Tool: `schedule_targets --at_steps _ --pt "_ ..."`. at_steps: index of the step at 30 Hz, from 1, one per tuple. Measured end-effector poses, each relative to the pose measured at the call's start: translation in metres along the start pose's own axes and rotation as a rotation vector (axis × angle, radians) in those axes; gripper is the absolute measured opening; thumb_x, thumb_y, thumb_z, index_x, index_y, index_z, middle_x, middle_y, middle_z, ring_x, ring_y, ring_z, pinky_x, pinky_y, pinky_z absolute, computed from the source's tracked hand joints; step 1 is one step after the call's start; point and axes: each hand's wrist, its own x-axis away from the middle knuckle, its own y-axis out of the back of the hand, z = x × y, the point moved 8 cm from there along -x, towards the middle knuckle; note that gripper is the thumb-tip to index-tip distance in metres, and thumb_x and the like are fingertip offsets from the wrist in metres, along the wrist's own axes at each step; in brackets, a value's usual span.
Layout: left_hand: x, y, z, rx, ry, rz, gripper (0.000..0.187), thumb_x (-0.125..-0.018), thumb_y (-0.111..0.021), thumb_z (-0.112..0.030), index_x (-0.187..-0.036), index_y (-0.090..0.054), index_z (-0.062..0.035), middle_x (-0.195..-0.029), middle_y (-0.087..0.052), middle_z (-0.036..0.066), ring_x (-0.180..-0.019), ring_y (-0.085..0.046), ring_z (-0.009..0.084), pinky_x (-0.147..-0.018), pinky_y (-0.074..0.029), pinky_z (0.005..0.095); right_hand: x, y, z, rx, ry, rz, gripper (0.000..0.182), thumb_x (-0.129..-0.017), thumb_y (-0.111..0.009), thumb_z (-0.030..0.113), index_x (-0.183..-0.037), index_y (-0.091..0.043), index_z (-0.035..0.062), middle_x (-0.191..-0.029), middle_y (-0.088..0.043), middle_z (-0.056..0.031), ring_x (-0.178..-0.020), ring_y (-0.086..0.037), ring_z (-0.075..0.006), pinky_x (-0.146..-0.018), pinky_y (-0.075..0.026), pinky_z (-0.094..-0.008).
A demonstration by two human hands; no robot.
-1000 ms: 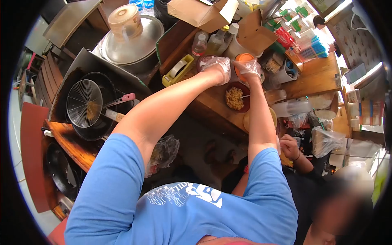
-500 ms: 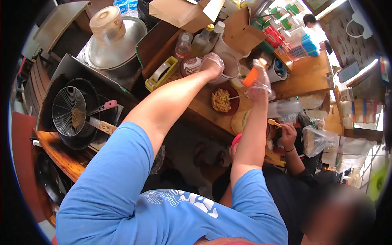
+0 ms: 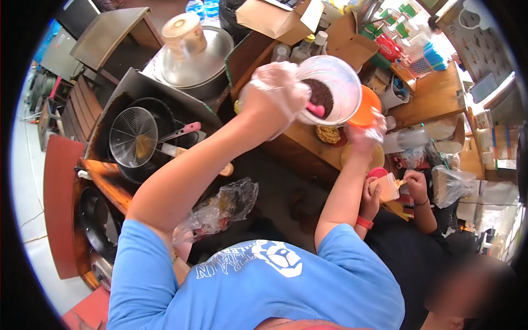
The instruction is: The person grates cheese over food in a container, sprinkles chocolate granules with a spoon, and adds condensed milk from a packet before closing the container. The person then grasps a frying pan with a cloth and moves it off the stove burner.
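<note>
My left hand (image 3: 278, 93), in a clear plastic glove, grips a clear tub (image 3: 347, 82) by its side and holds it raised and tilted. Dark brown granules (image 3: 319, 98) and a pink scoop (image 3: 315, 109) are inside the tub. On its right, my gloved right hand (image 3: 369, 133) is closed on an orange lid (image 3: 367, 107). Below the tub, a bowl of noodles (image 3: 328, 135) stands on the wooden counter (image 3: 300, 137), partly covered from view.
At the right, a co-worker's hands (image 3: 416, 186) hold a pale container (image 3: 386, 188). A strainer (image 3: 133, 137) lies over a black pan at the left. Behind it stands a large lidded pot (image 3: 217, 52). Bottles (image 3: 302, 49) and cardboard boxes (image 3: 280, 19) are at the back.
My left hand has lifted the tub from the counter towards me and tilted it. The orange lid in my right hand now lies beside the tub. The co-worker's pale container has come into view.
</note>
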Motion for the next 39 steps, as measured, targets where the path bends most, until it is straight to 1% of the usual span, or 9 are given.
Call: schedule_targets --at_steps 6,12,16,20,22,25,30,32,39 --pt "0.122 0.129 0.059 0.608 0.744 0.249 0.037 -0.083 -0.058 -0.016 -0.111 -0.067 0.0069 -0.09 -0.069 0.026 -0.082 -0.068 0.0336 -0.08 -0.053 0.0403 -0.055 0.044 -0.122 0.703 -0.193 -0.361 0.013 -0.084 -0.063 0.017 -0.085 -0.052 0.0113 -0.067 -0.05 -0.0023 -0.068 -0.06 -0.0206 -0.063 -0.053 -0.0459" --pt "0.245 0.255 0.05 0.72 1.036 0.077 0.037 -0.082 -0.056 -0.001 -0.117 -0.066 0.0066 -0.088 -0.071 0.016 -0.074 -0.067 0.0197 -0.072 -0.052 0.0316 -0.092 0.043 -0.106 1.835 0.271 -0.41 0.042 -0.085 -0.066 0.038 -0.114 -0.067 0.0076 -0.1 -0.071 -0.0226 -0.1 -0.067 -0.0431 -0.081 -0.055 -0.0471" --pt "0.313 0.327 0.029 0.544 0.986 0.029 0.039 -0.082 -0.057 -0.001 -0.12 -0.066 0.0016 -0.082 -0.067 0.016 -0.072 -0.064 0.0186 -0.07 -0.05 0.0305 -0.015 -0.016 -0.157 1.275 0.073 0.024 0.037 -0.092 -0.058 0.031 -0.119 -0.061 0.0064 -0.103 -0.07 -0.0191 -0.097 -0.068 -0.0361 -0.077 -0.057 -0.0468" --pt "0.371 0.387 -0.009 0.365 0.853 -0.012 0.036 -0.083 -0.06 -0.007 -0.117 -0.067 -0.0009 -0.075 -0.062 0.021 -0.065 -0.059 0.0333 -0.064 -0.048 0.0375 0.275 -0.211 -0.231 0.965 -0.208 0.519 0.03 -0.1 -0.05 0.026 -0.12 -0.057 0.0047 -0.107 -0.067 -0.0172 -0.092 -0.067 -0.032 -0.074 -0.057 -0.0522" --pt "0.403 0.409 -0.026 0.353 0.854 0.002 0.036 -0.083 -0.06 -0.006 -0.117 -0.067 0.0002 -0.073 -0.062 0.02 -0.063 -0.058 0.0331 -0.062 -0.048 0.038 0.43 -0.234 -0.311 -0.096 -1.194 0.539 0.055 -0.102 -0.043 0.046 -0.133 -0.055 0.0022 -0.131 -0.06 -0.0205 -0.114 -0.062 -0.0344 -0.098 -0.051 -0.053" --pt "0.443 0.432 -0.056 0.355 0.727 0.024 0.034 -0.082 -0.06 -0.007 -0.114 -0.069 0.0027 -0.074 -0.063 0.021 -0.063 -0.062 0.0339 -0.062 -0.05 0.0394 0.542 -0.232 -0.348 -0.357 -1.281 0.742 0.058 -0.101 -0.043 0.047 -0.14 -0.052 0.0051 -0.141 -0.055 -0.0184 -0.127 -0.055 -0.0333 -0.108 -0.044 -0.0518" --pt "0.525 0.469 -0.089 0.192 0.841 -0.029 0.028 -0.079 -0.063 -0.01 -0.103 -0.071 0.002 -0.072 -0.064 0.018 -0.065 -0.066 0.0312 -0.059 -0.052 0.037 0.644 -0.199 -0.383 -0.225 -1.284 0.531 0.058 -0.1 -0.045 0.049 -0.141 -0.052 0.0084 -0.141 -0.055 -0.0169 -0.13 -0.053 -0.0335 -0.111 -0.041 -0.0529" --pt "0.528 0.463 -0.138 -0.395 0.331 0.296 0.014 -0.084 -0.067 -0.012 -0.096 -0.07 -0.0063 -0.071 -0.063 0.005 -0.067 -0.065 0.0174 -0.057 -0.051 0.0318 0.672 -0.173 -0.394 -0.181 -1.363 0.519 0.061 -0.097 -0.049 0.052 -0.142 -0.052 0.0105 -0.142 -0.054 -0.0153 -0.128 -0.055 -0.032 -0.109 -0.043 -0.0528" --pt "0.634 0.295 -0.157 0.169 0.601 1.029 0.018 -0.081 -0.064 -0.012 -0.092 -0.075 -0.0026 -0.096 -0.074 0.017 -0.091 -0.073 0.0306 -0.078 -0.057 0.0398 0.719 -0.062 -0.415 0.197 -1.648 0.274 0.056 -0.094 -0.056 0.052 -0.132 -0.06 0.0112 -0.129 -0.065 -0.01 -0.117 -0.062 -0.0271 -0.103 -0.047 -0.0472"
